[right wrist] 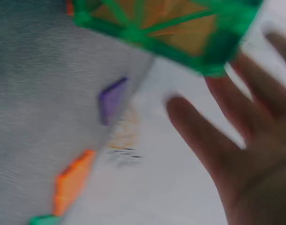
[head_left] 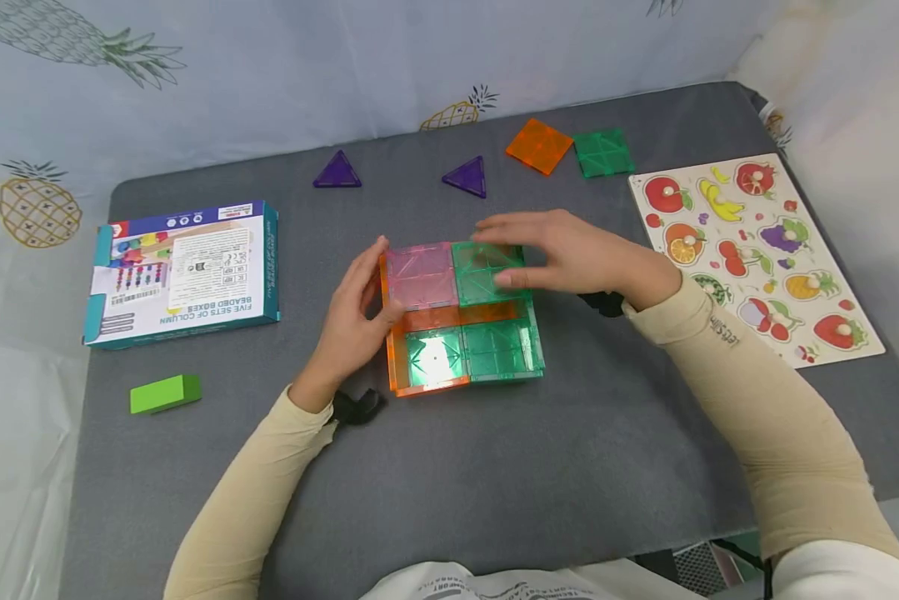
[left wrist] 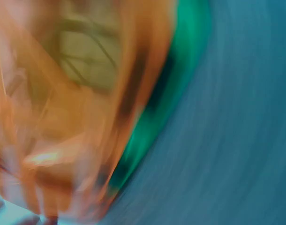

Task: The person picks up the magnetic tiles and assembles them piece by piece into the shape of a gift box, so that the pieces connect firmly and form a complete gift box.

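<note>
Desk: grey desk [head_left: 494, 483] carries the lot.
Green block: green block [head_left: 157, 396] near left, well apart from the build.
Tile build: tile build [head_left: 460, 315] sits mid-desk between the hands; orange and green walls, near half looks uncovered, glare on its left cell.
Left grip: left hand [head_left: 352, 321] at the orange left wall, fingers fairly straight, thumb spread toward the top edge. No clear pinch. Left wrist view too blurred to judge pressure.
Wall risk: uneven inward push could lean the wall and pop a seam; joints look edge-to-edge only, my read.
Roof: pink tile [head_left: 421, 279] and green tile [head_left: 477, 273] side by side over the far half.
Right grip: right hand [head_left: 572, 254] over the green tile, fingers and thumb spread; touching or just above, can't tell.
Roof risk: off-centre press or finger drag could tip that tile into the cell or shift the pink one.
Sides: bead carton [head_left: 182, 275] left, fruit board [head_left: 749, 292] right. Right sleeve passes by the board; a low forearm could nudge it.
Far edge: two purple triangles [head_left: 337, 172], orange square [head_left: 540, 146], green square [head_left: 603, 152], all lying loose.
Backdrop: pineapple curtain [head_left: 284, 75].
</note>
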The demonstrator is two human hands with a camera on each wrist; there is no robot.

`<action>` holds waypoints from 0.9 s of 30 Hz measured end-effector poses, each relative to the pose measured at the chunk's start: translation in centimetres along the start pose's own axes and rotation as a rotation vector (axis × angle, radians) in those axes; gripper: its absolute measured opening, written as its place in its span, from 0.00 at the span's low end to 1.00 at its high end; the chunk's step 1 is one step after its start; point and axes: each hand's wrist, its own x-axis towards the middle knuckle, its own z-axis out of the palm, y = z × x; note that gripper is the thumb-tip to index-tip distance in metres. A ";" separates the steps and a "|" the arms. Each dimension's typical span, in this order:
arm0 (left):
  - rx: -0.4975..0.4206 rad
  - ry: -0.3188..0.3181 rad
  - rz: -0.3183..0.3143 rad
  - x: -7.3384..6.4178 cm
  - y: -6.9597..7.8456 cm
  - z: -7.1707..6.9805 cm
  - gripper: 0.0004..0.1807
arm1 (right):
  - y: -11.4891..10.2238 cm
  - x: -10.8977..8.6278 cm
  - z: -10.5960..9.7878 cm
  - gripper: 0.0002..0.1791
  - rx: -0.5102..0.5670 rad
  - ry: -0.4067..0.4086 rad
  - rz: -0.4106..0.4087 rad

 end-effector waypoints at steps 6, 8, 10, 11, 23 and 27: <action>-0.275 0.047 -0.109 -1.0 -2.2 0.7 0.53 | 6.3 3.3 -1.5 0.37 -0.017 0.088 0.360; -0.286 0.028 -0.097 -1.0 -2.3 0.7 0.51 | 8.7 4.6 -2.1 0.40 -0.054 0.075 0.480; -0.297 0.012 -0.083 -1.0 -2.5 0.7 0.50 | 10.6 5.6 -2.5 0.42 -0.082 0.044 0.602; -0.300 0.008 -0.075 -1.1 -2.6 0.6 0.48 | 11.3 5.9 -2.6 0.42 -0.097 0.030 0.653; -0.269 -0.006 -0.037 -1.3 -3.0 0.4 0.43 | 12.4 6.2 -1.7 0.39 -0.249 -0.005 0.748; -0.263 -0.015 -0.017 -1.0 -3.1 0.3 0.45 | 11.7 5.9 -2.5 0.43 -0.290 0.016 0.737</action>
